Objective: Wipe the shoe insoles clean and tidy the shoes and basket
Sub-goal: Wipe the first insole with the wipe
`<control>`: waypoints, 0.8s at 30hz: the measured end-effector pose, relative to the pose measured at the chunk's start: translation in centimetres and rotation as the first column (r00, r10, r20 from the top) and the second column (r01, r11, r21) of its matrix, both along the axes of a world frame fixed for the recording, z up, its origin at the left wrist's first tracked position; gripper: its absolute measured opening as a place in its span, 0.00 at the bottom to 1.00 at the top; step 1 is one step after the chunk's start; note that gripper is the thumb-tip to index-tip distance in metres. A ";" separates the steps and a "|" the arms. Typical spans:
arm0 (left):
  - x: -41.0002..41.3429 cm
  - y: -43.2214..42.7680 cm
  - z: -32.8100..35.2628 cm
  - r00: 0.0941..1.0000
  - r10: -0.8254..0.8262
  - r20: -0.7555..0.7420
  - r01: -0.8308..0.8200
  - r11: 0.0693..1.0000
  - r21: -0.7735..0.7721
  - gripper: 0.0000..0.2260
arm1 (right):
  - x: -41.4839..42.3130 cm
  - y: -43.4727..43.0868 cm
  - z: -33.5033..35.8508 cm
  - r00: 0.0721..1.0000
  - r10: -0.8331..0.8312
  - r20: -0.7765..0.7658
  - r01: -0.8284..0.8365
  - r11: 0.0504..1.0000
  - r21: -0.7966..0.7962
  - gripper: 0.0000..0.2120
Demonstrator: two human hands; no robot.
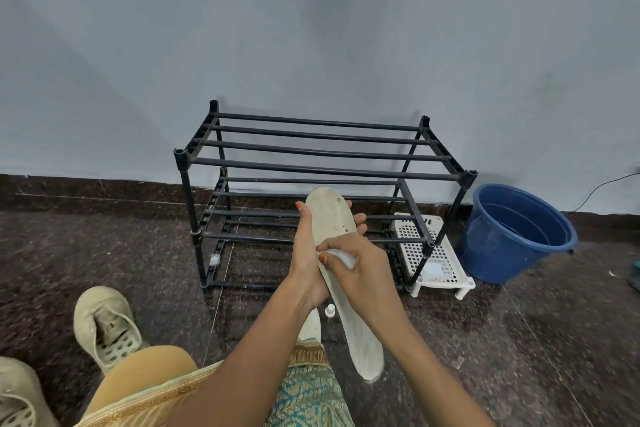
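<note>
Pinching cloth (344,258), right hand (363,267), on insole (332,218)

Bare floor (104,246) left of the shoe rack (322,169), white basket (440,263) — hemmed between rack and bucket (485,253)

Soft, even indoor light, rather dim, with no glare. A broad faint shadow lies on the pale wall (332,10) above the shoe rack (322,152), whose bars are sharp. The dark speckled floor (104,253) smears toward the left edge. Wide-angle distortion bows the wall's base line and stretches the corners. The shoe (104,326) at lower left is slightly soft.
</note>
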State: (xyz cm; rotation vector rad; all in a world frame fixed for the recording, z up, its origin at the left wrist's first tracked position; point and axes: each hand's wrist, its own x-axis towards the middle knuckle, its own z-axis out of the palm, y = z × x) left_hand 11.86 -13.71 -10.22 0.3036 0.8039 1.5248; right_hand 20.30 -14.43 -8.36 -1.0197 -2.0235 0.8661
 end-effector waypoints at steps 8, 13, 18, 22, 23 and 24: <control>-0.4 0.3 -0.4 0.999 0.002 0.041 -0.003 1.000 0.019 0.34 | 0.4 0.1 -0.1 1.000 0.027 0.010 -0.027 1.000 -0.013 0.06; -0.3 0.4 -0.3 0.997 0.009 0.074 -0.011 0.999 0.032 0.34 | 1.5 -0.9 -0.6 0.998 0.056 -0.012 -0.056 0.998 -0.037 0.06; -0.3 0.5 -0.4 0.999 -0.001 0.036 0.000 1.000 0.023 0.34 | 1.0 -0.5 -0.6 0.999 0.028 0.017 -0.029 0.999 0.032 0.06; -0.2 0.2 -0.5 0.999 -0.030 -0.025 0.030 1.000 0.003 0.36 | 0.1 0.6 -0.1 1.000 -0.019 0.009 0.018 0.998 0.054 0.06; -0.2 0.1 -0.4 0.998 -0.049 -0.028 0.049 0.999 -0.003 0.37 | -0.1 1.0 0.0 0.999 -0.035 -0.003 0.035 0.998 0.057 0.06; -0.2 0.0 -0.4 0.998 -0.064 -0.026 0.064 0.998 -0.015 0.37 | -0.2 1.3 0.1 0.999 -0.051 -0.009 0.052 0.996 0.067 0.06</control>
